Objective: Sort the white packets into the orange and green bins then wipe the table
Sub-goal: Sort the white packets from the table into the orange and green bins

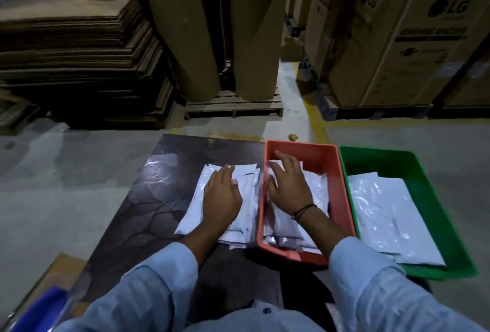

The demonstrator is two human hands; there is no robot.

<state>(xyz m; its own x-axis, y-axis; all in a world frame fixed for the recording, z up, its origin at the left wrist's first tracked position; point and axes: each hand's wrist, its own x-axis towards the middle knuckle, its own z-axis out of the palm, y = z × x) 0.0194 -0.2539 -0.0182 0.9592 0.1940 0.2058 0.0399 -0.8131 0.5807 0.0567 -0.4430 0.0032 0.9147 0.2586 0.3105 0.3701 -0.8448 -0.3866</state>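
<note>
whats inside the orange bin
White packets lie in the orange bin, with the right hand flat on them. How many packets lie beneath is hidden.

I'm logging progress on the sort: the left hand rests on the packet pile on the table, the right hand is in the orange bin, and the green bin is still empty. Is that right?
Not quite. The green bin is not empty: the head view shows white packets lying in it. The rest holds: the left hand rests on the packet pile on the table, and the right hand is in the orange bin.
</note>
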